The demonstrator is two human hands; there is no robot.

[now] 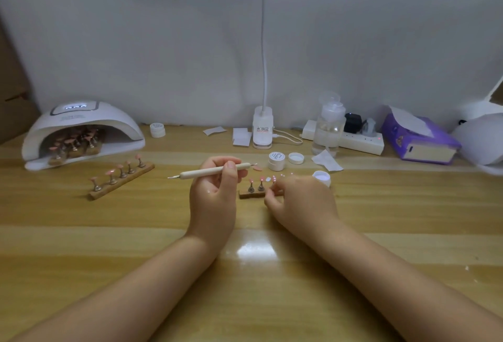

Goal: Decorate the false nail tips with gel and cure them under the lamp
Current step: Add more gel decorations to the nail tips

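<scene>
While the curing lamp [81, 132] at far left holds several racks of pink tips, one more rack [121, 177] lies on the table [81, 246] just in front. Left hand [215, 192] pinches a dotting tool [212, 171], roughly level. Short rack [257, 189] sits between the hands, pink tips upright. Right hand [302, 200]: fingers curled at the rack's right end, hold unclear. Open gel jar [276, 160] just behind; tissue box [419, 137] far right.

Bare bench [258, 273] lies open in front of both hands. Behind them stand a gel jar [277, 161], its loose lid [296, 158] and a pump bottle [328, 126]. A nail stand [122, 177] fronts the curing lamp [81, 133] at left.
</scene>
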